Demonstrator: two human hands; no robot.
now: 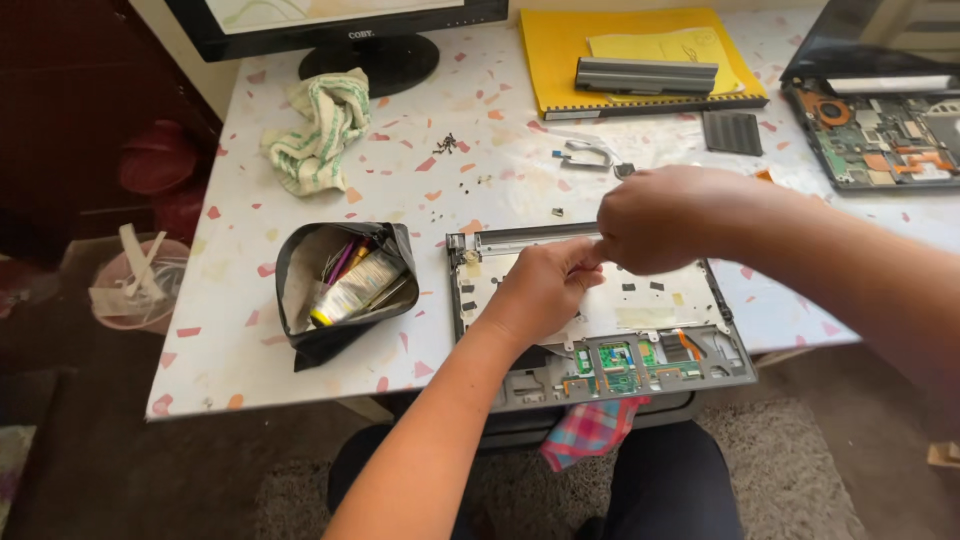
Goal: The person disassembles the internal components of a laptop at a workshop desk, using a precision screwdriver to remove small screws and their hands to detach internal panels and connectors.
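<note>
While both hands meet over the laptop palmrest cover (600, 310), which lies inner side up at the near table edge, the left hand (540, 290) and right hand (655, 220) pinch together at one spot just above the cover's white sheet. Fingertips closed and touching each other; whatever sits between them is too small to make out, so can't tell what they're clamped on. Directly below the pinch: green circuit board (615, 357) and grey frame along the cover's near side. Left of the pinch: open black tool pouch (345, 285) with pens and a tube inside. Beyond the pinch: loose grey bracket (590, 153), scatter of small screws (446, 143), black vent panel (732, 132). Further out behind: yellow notebook (560, 50) with a grey battery bar (646, 75) on it, monitor stand (370, 60), striped cloth (320, 125). Far right of the grip: opened laptop base (880, 135), board exposed. Plaid cloth (590, 425) hangs under the cover's near edge.
</note>
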